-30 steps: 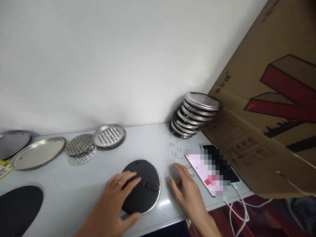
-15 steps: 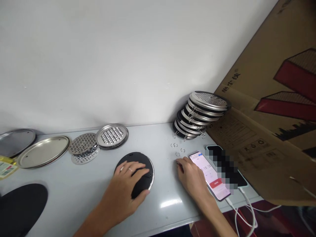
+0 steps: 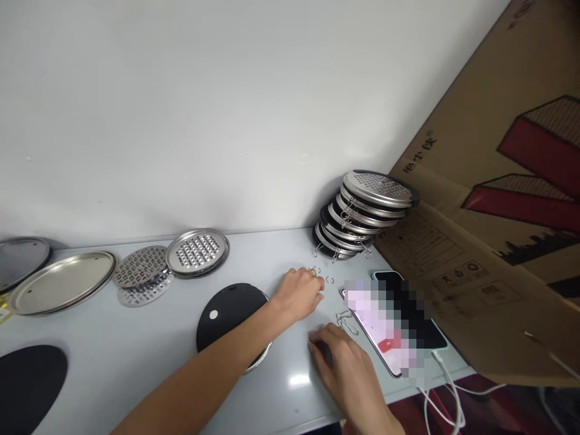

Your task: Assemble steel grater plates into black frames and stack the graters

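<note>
Left hand [image 3: 296, 294], fingers curled, is laid on small metal rings [image 3: 329, 280] beside the round black disc [image 3: 229, 314]; grip undeterminable. Right hand [image 3: 347, 365] rests nearby, loosely curled, empty.

On my feed only the cardboard box [image 3: 475, 241] carries print: a few dark Chinese characters near its upper fold and small handling symbols lower down, all too small to read.

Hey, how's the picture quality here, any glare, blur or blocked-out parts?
Head view: soft, even light; a small glare spot on the table near the right hand; the phone screen is pixelated out; the left hand looks sharp; the wall edge bows slightly from lens distortion.
</note>
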Tool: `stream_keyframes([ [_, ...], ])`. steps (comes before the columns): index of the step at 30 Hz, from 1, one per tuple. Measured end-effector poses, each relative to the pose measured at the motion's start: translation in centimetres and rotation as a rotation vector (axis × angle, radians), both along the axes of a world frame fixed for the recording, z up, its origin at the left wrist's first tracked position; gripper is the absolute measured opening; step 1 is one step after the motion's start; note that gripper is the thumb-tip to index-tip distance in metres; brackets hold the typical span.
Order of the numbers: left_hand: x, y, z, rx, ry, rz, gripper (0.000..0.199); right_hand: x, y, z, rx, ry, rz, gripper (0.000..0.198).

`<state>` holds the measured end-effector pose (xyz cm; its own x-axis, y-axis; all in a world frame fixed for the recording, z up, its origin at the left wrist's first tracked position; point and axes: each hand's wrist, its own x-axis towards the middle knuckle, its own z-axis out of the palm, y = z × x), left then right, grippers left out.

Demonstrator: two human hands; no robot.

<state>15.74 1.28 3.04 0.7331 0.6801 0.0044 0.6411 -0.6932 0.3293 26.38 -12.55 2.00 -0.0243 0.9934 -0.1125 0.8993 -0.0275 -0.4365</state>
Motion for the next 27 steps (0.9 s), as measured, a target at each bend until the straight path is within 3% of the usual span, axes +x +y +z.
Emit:
stream_keyframes([
  [3, 0.9, 0.2, -0.4, -0.028, 0.071, 0.01, 0.027, 0.1, -0.3, 0.1, -0.033, -0.025, 0.014, 0.018],
  [7, -0.2, -0.8, -0.3, -0.05, 0.098, 0.007, 0.023, 0.4, -0.7, -0.2, -0.062, -0.035, 0.064, 0.017],
  [9, -1.6, -1.8, 0.2, -0.056, 0.066, 0.003, 0.015, 0.4, -0.7, -0.3, -0.078, -0.047, 0.1, 0.016],
  [14, -6.4, -4.4, 1.9, -0.062, -0.101, 0.074, 0.019, -0.5, -0.7, 0.7, -0.123, -0.134, 0.176, 0.018],
  [18, -10.0, -5.9, 2.0, -0.116, -0.246, 0.119, 0.016, -1.2, -0.8, 1.4, -0.114, -0.077, 0.198, 0.016],
  [20, -11.3, -6.3, 1.5, -0.154, -0.372, 0.152, 0.015, -1.5, -0.8, 1.5, -0.076, 0.095, 0.155, 0.015],
  [23, -12.6, -6.5, 0.7, -0.183, -0.544, 0.204, 0.015, -2.3, -0.3, 1.3, -0.033, 0.523, 0.051, 0.019],
  [27, -13.1, -6.5, -0.2, -0.153, -0.616, 0.236, 0.014, -4.6, 1.1, 0.6, -0.042, 1.108, -0.112, 0.024],
])
